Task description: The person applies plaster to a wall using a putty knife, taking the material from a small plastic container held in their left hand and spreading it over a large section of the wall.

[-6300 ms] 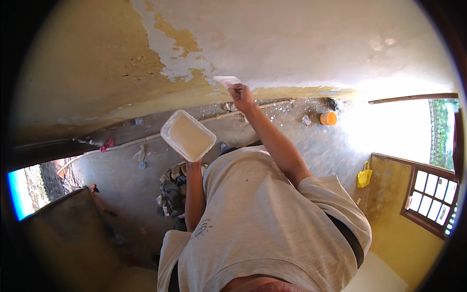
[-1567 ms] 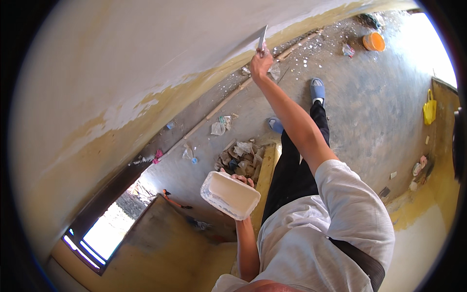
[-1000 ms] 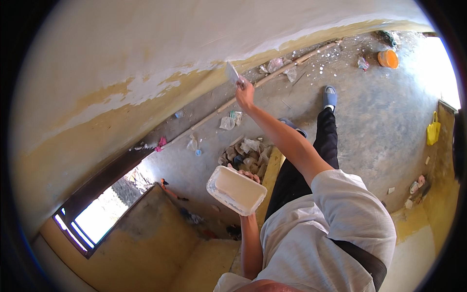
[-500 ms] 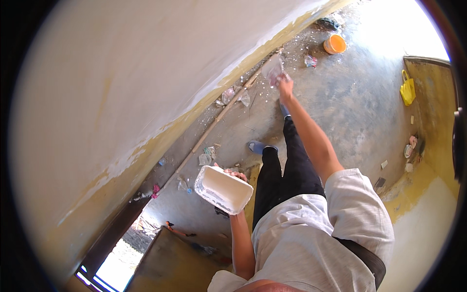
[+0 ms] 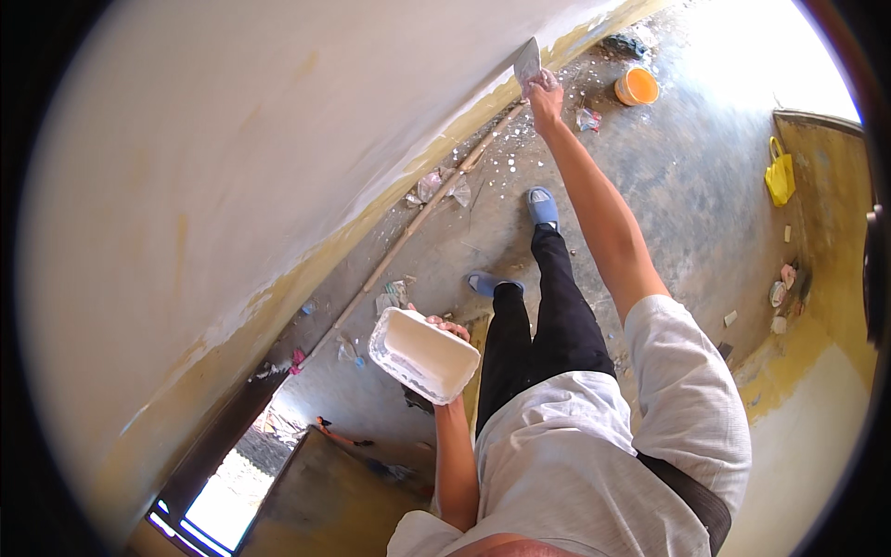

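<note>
The wall (image 5: 278, 139) fills the view, freshly white above its yellow base band. Beside it, the left hand (image 5: 445, 327) cradles a white tray (image 5: 422, 353), which might tip. The right hand (image 5: 546, 93), closed around a putty knife (image 5: 527, 63) against the wall, could gouge.

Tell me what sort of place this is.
Probably a room under renovation: a freshly plastered wall, a putty knife in the right hand, and a debris-strewn concrete floor.

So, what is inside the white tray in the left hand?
The white tray, held by the left hand, shows only a smooth whitish inside, probably plaster. How deep this filling goes cannot be seen, and the underside is hidden.
</note>
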The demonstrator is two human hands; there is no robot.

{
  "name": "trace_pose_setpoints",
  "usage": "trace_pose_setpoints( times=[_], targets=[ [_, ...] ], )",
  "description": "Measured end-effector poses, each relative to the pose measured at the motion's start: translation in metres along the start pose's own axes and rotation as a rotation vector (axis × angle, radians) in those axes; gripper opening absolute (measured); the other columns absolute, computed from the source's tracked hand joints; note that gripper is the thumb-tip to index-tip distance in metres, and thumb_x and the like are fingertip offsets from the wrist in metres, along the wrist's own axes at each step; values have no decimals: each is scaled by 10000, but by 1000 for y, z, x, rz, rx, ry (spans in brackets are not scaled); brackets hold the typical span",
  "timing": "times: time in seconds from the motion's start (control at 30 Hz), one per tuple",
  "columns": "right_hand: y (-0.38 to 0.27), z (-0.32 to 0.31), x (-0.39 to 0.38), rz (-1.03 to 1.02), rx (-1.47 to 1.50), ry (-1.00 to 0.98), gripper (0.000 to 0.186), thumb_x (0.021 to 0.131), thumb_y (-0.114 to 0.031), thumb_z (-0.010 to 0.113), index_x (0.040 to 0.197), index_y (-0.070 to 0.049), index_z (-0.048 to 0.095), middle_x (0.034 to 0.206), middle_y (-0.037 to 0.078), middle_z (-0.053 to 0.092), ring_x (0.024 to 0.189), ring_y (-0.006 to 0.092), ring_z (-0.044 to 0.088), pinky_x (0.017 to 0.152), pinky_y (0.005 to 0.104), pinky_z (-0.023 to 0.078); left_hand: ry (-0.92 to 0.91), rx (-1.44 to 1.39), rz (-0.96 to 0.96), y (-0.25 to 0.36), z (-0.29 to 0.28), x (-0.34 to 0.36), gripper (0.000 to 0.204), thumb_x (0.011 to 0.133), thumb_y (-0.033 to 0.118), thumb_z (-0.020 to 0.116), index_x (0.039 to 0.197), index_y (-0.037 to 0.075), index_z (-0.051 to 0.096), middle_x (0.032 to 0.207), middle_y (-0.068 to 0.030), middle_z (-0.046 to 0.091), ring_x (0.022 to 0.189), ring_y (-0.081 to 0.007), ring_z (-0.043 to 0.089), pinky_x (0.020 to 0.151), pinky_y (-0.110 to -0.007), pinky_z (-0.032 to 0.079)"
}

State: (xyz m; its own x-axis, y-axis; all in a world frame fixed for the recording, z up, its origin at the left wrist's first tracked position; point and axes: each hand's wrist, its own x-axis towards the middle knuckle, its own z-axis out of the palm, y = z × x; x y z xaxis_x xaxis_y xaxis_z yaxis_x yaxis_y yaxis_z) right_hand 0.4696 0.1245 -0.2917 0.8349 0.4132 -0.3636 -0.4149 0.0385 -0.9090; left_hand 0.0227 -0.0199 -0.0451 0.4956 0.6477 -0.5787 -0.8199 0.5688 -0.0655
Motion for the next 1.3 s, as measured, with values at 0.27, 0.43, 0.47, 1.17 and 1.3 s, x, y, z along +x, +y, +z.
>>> trace_pose_setpoints(
  times=[0.27,0.43,0.47,1.17,1.3],
  targets=[
    [10,80,-68,-14,-316,89,427,863,-18,604,1285,14,549,1166,160,656,1058,230,641,899,328,518,69,-29,99,32,-17,-32,540,995,411,499,1512,334,366,1192,-104,597,1094,-245,532,1065,-452,341],
    [43,111,-116,-113,-421,62,442,821,-47,639,1255,4,575,1214,198,649,1136,303,646,988,369,490,74,-23,116,44,-21,-49,532,991,423,509,1501,328,391,1198,-76,584,1104,-223,540,1080,-413,340],
    [50,118,-124,-112,-420,51,442,821,-47,639,1255,4,575,1214,198,649,1136,303,646,988,369,490,84,-46,122,47,-22,-52,537,986,441,516,1498,333,395,1201,-80,587,1102,-223,541,1079,-413,340],
    [235,323,-391,-82,-413,-319,411,790,19,667,1176,6,524,1092,212,647,1076,328,654,927,394,503,16,-186,407,167,-121,-112,563,1005,442,445,1534,290,325,1200,-80,571,1098,-235,534,1090,-464,326],
    [241,334,-429,-58,-397,-438,354,828,41,614,1171,17,529,1094,188,653,1020,296,675,889,366,533,-28,-153,438,177,-128,-115,534,1019,414,422,1531,291,333,1230,-85,570,1123,-238,536,1107,-467,307]
  ],
)
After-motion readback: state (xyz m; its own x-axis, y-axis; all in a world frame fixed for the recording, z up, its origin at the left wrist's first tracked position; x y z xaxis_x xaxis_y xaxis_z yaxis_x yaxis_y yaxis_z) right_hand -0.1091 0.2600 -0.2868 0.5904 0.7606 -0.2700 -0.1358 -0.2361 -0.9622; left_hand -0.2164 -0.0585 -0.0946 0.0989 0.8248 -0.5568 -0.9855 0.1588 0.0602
